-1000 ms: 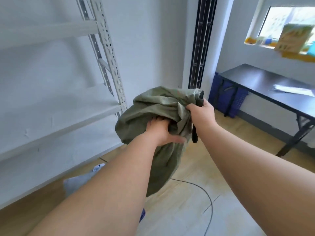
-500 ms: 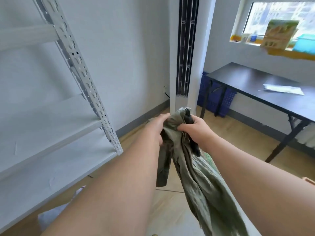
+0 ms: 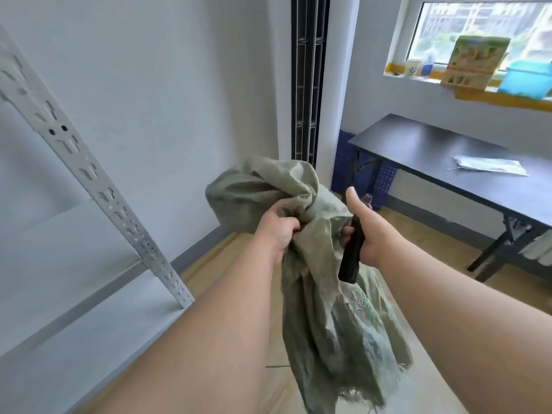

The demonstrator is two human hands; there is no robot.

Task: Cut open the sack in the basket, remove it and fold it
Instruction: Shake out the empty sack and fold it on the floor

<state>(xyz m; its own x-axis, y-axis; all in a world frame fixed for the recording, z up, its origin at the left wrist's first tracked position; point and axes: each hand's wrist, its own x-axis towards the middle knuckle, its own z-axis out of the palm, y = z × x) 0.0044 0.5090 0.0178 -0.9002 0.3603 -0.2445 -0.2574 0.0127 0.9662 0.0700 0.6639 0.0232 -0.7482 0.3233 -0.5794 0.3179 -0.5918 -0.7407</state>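
Note:
The olive-green woven sack hangs crumpled in the air in front of me, its frayed lower edge dangling toward the floor. My left hand grips a bunch of the sack near its top, where a puffed fold rises above my fist. My right hand holds a black-handled cutter, handle pointing down, thumb raised, and its fingers also touch the sack's fabric. The basket is out of view.
A white slotted metal shelf rack stands close on the left. A black table with a flat packet stands at the right, blue crates under it. A tall standing unit fills the corner. Wooden floor lies below.
The view has swung right and up. My hands have drawn apart and re-gripped; the sack, bunched between them before, now puffs above my left fist and hangs longer below.

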